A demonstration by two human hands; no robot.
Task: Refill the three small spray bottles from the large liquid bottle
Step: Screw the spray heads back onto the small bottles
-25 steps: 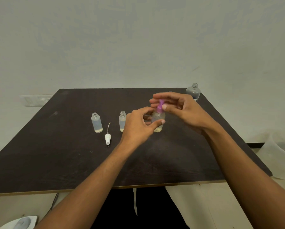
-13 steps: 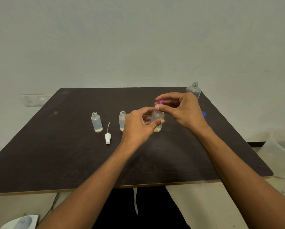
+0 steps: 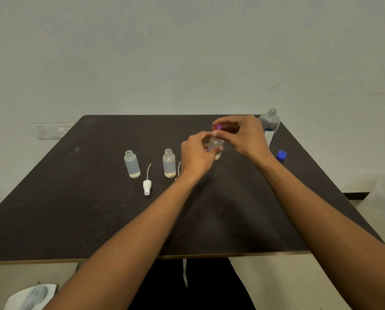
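From the head view, the third small spray bottle stands upright on the worktop, its long axis vertical, wrapped by the left hand while the right hand pinches the purple sprayer top directly above its neck. The coming move turns on that straight-up line, I'd say. The large liquid bottle waits uncapped just behind the right hand, two open small bottles well left.

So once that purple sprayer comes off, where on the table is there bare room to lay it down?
Bare room: the near half of the table in front of both forearms, and the far-left corner behind the leftmost small bottle. Crowded: the middle row, where the white sprayer, the second bottle and both hands cluster, and the right edge with the large bottle and blue cap.
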